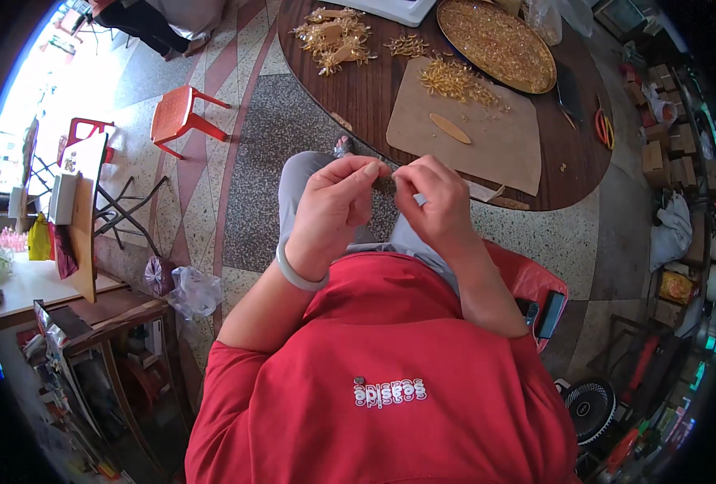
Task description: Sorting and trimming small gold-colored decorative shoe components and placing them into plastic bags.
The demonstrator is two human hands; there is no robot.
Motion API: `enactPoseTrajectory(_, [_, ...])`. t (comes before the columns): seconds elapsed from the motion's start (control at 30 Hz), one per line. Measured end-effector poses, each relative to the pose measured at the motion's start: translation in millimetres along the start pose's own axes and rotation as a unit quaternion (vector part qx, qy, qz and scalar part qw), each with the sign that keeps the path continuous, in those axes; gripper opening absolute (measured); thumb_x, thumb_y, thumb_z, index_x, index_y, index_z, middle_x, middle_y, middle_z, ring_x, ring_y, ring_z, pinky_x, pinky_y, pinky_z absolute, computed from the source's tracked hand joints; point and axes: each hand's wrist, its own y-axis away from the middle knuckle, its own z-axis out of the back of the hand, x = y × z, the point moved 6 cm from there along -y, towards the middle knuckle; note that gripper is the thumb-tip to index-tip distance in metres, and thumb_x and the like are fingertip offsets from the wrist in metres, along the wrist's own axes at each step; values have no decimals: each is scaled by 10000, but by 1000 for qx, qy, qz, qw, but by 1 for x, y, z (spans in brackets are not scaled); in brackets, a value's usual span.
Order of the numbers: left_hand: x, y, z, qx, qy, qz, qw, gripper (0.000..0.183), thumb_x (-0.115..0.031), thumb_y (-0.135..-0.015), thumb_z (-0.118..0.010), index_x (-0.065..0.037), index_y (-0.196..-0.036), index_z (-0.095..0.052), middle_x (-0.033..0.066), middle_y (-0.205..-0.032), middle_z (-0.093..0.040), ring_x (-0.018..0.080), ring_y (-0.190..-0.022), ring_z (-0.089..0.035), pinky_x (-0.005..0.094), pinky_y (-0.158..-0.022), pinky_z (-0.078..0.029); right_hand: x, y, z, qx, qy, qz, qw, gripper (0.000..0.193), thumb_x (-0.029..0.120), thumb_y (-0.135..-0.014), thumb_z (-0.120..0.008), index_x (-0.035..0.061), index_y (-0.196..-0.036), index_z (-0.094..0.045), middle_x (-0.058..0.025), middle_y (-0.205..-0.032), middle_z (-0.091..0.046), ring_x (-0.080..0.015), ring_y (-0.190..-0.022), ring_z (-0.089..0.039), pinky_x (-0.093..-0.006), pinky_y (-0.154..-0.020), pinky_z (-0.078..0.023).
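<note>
My left hand [338, 198] and my right hand [437, 202] are raised in front of my lap, near the edge of the round wooden table [358, 109]. Thumb and fingers are pinched on both, and the fingertips almost meet. Whatever lies between them is too small to make out. Just beyond, a brown sheet [487, 153] lies on the table, bearing a tan pointed oval piece [450, 128] and a scatter of small yellow pieces [455, 81]. A pale band [293, 274] circles my left wrist.
On the table are a round gold-rimmed tray [555, 68] full of small pieces, a golden heap [331, 40] and orange-handled scissors or pliers [604, 129]. An orange plastic stool [172, 117] stands to the left. A cabinet [104, 355] is at lower left; boxes [656, 165] line the right.
</note>
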Motion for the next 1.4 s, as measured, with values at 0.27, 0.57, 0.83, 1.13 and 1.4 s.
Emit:
enactPoseTrajectory(0.27, [-11, -2, 9, -82, -291, -175, 937, 149, -101, -860, -550, 17, -885, -637, -21, -572, -531, 7, -524, -418, 178, -455, -336, 23, -4, -1, 24, 42, 97, 994, 143, -10, -651, -613, 47, -771, -562, -71, -723, -551, -242, -622, -544, -334, -546, -421])
enactPoseTrajectory(0.57, [-1, -8, 8, -7, -419, -122, 900, 137, -70, -823, -571, 49, -879, -610, 7, -651, -576, 27, -600, -471, 207, -511, -400, 10, -10, -5, 20, 62, 125, 990, 145, -14, -660, -608, 49, -781, -560, -71, -742, -559, -240, -622, -541, -332, -543, -413])
enactPoseTrajectory(0.83, [0, -12, 5, 1, -307, -140, 941, 121, -77, -844, -564, 33, -876, -605, -30, -667, -554, 6, -604, -446, 177, -497, -361, -8, -6, -4, -2, -130, -43, 991, 126, 18, -754, -592, 8, -880, -590, -61, -782, -579, -159, -678, -558, -260, -600, -434])
enactPoseTrajectory(1.13, [-1, -16, 5, -9, -213, -133, 968, 82, -94, -852, -572, -22, -854, -611, -38, -649, -524, 27, -549, -429, 183, -480, -337, -18, 2, -12, 20, -227, -136, 964, 140, 44, -781, -594, 9, -915, -608, -46, -784, -575, -107, -689, -529, -218, -622, -426])
enactPoseTrajectory(1.4, [-16, -10, 6, -67, -416, -272, 865, 55, -50, -832, -567, -1, -835, -593, 0, -644, -540, 46, -577, -461, 200, -517, -381, -12, -6, -15, -21, -177, -130, 975, 79, 22, -754, -609, 8, -832, -600, -48, -747, -571, -108, -654, -528, -219, -600, -423])
